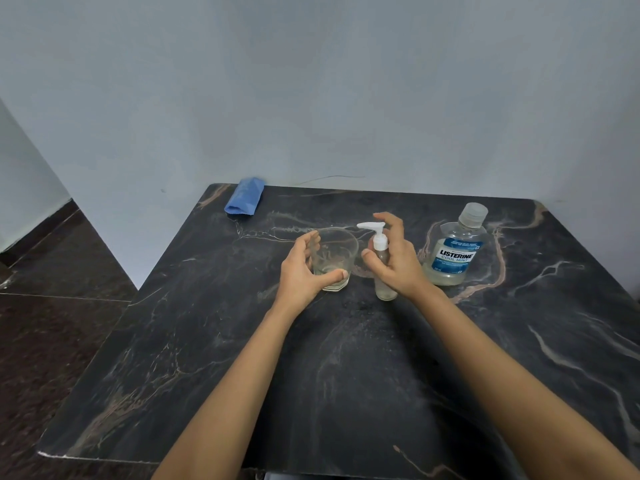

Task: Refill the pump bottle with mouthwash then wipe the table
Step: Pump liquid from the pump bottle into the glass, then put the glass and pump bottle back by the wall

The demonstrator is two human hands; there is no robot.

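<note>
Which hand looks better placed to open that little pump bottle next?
Right, probably. The right hand curls round the pump bottle, with its fingers by the white pump head. The left hand is wrapped around the glass, beside the bottle, and would have to let go first.

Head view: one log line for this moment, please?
left hand holds glass | right hand grips pump bottle | mouthwash bottle capped | blue cloth untouched

Right hand (394, 265) hides part of the pump bottle (380, 241); fine print on the mouthwash bottle (455, 254) is unreadable
</note>
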